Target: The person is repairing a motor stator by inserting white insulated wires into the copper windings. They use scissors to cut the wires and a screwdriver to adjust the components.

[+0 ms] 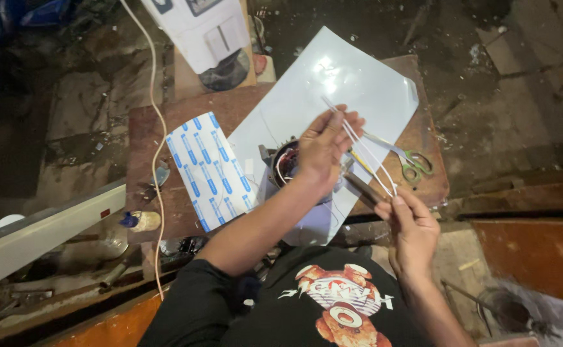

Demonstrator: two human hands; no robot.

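Observation:
My left hand (325,146) pinches the upper ends of thin white strips (362,144) above a small wooden table (146,138). The lower ends of the same strips are gripped by my right hand (413,228), so they stretch slantwise between both hands. Under my left hand sits a round motor stator with dark windings (281,164), partly hidden by the hand. It rests on a large pale blue sheet (352,83).
Green-handled scissors (410,160) lie at the table's right side. A white sheet with blue stripes (207,170) lies left of the motor, a small glue bottle (141,221) at the front left. A white cord (159,148) crosses the table; a white appliance (201,32) stands behind.

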